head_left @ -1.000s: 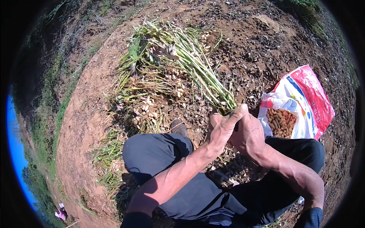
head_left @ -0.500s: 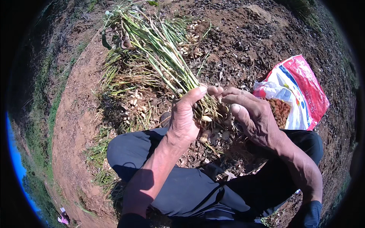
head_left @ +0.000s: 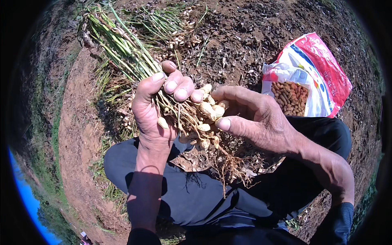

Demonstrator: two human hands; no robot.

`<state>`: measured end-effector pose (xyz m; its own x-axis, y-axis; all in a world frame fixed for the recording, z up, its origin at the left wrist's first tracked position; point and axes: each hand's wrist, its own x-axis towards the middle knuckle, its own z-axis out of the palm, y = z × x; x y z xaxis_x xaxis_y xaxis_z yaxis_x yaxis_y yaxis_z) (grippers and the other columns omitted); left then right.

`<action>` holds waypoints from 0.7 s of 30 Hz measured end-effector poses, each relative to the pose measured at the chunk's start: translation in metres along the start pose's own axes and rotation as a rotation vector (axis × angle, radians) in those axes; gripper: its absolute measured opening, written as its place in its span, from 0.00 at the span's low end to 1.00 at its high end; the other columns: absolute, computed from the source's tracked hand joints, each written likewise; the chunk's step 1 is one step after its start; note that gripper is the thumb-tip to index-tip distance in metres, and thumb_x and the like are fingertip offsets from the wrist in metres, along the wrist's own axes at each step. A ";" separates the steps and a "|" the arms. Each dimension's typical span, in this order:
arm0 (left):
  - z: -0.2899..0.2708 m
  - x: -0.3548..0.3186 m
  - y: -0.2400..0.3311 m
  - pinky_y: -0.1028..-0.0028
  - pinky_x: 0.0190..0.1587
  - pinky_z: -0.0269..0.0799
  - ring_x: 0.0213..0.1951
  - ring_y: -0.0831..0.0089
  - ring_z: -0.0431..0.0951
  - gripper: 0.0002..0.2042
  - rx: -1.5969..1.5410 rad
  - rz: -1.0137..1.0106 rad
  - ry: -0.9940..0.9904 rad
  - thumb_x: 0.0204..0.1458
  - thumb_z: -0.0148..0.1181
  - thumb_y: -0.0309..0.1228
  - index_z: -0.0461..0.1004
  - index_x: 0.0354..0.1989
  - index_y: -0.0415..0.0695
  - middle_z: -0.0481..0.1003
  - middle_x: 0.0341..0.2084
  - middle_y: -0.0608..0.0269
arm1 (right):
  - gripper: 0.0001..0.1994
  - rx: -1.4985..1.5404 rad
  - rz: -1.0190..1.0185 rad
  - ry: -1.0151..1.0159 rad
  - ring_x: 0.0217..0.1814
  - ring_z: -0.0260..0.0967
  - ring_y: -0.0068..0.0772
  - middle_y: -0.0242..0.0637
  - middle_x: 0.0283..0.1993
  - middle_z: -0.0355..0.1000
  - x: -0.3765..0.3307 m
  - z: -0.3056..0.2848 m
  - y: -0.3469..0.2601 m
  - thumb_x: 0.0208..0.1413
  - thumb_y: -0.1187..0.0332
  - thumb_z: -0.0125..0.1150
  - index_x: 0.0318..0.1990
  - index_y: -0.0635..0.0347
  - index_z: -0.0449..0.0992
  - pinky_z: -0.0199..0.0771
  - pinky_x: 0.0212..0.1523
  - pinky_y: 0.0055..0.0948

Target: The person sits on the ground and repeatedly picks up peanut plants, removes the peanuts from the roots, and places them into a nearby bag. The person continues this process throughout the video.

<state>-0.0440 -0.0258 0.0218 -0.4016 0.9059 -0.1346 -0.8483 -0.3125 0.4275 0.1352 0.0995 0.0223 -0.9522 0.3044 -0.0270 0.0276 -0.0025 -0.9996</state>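
A bunch of pulled peanut plants [head_left: 122, 51] slants across in front of me, its green stems toward the upper left. My left hand [head_left: 154, 106] is closed round the bunch near its root end. Pale peanuts [head_left: 209, 110] cluster at that end, and thin brown roots [head_left: 230, 167] dangle above my lap. From the right, my right hand [head_left: 267, 124] has its thumb and forefinger against the peanuts at the cluster's edge. Its other fingers are partly hidden behind, so its exact grip is only partly visible.
On the right lies an open red, white and blue bag [head_left: 331, 77] with loose peanuts [head_left: 290, 99] in it. More peanut plants [head_left: 159, 24] with pods lie on the soil beyond my left hand. My bent legs [head_left: 188, 196] are below, in dark trousers.
The bunch has come nearer and tipped so that its peanuts and roots show. My left hand has shifted left with it. My right hand has turned and now touches the peanuts.
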 end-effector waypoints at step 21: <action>0.006 0.000 -0.017 0.64 0.40 0.76 0.29 0.72 0.74 0.07 0.128 -0.016 0.088 0.58 0.57 0.33 0.72 0.37 0.43 0.71 0.21 0.69 | 0.10 -0.633 -0.372 0.069 0.26 0.75 0.33 0.35 0.26 0.73 -0.004 -0.002 0.006 0.54 0.66 0.66 0.36 0.58 0.71 0.74 0.22 0.32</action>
<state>-0.0278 -0.0188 0.0198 -0.4217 0.8802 -0.2178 -0.8063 -0.2541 0.5342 0.1398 0.1002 0.0166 -0.9119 0.2375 0.3348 -0.1033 0.6567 -0.7470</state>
